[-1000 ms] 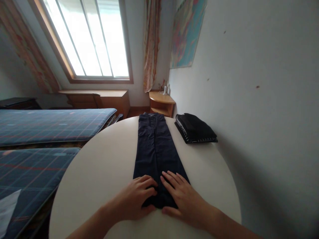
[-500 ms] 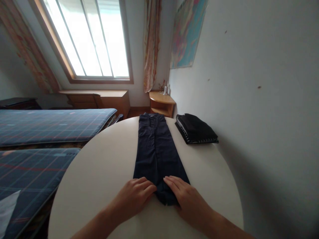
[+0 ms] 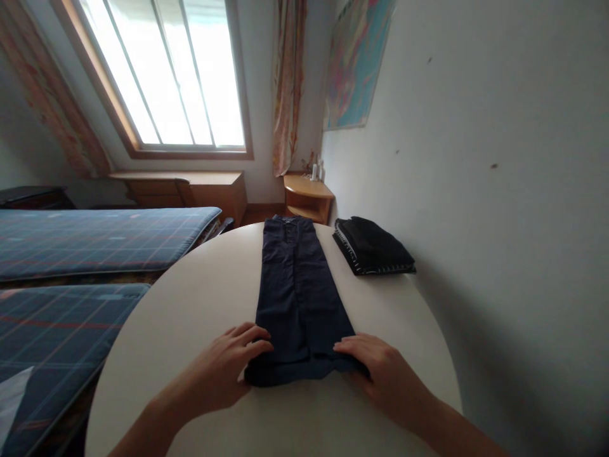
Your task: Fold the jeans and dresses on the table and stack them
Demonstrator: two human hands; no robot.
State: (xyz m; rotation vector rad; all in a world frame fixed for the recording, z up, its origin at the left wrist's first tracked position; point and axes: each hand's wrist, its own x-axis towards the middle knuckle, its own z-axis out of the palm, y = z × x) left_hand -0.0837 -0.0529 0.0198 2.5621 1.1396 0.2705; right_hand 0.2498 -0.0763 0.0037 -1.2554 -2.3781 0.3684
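A dark navy garment, apparently trousers, lies lengthwise down the white round table, its near end turned up in a fold. My left hand grips the fold's left corner, fingers on top and thumb underneath. At the right corner, my right hand holds the cloth in the same way, its thumb hidden. Between the two hands the near edge runs across, slightly wavy.
Folded black clothes with a white-stitched edge sit at the table's back right, near the wall. Two plaid mattresses are on the left. A small wooden stand and a desk stand beyond.
My hands have moved apart, the left one leftward and the right one slightly rightward. The near end of the garment, bunched before, is now spread wider and straighter between them.
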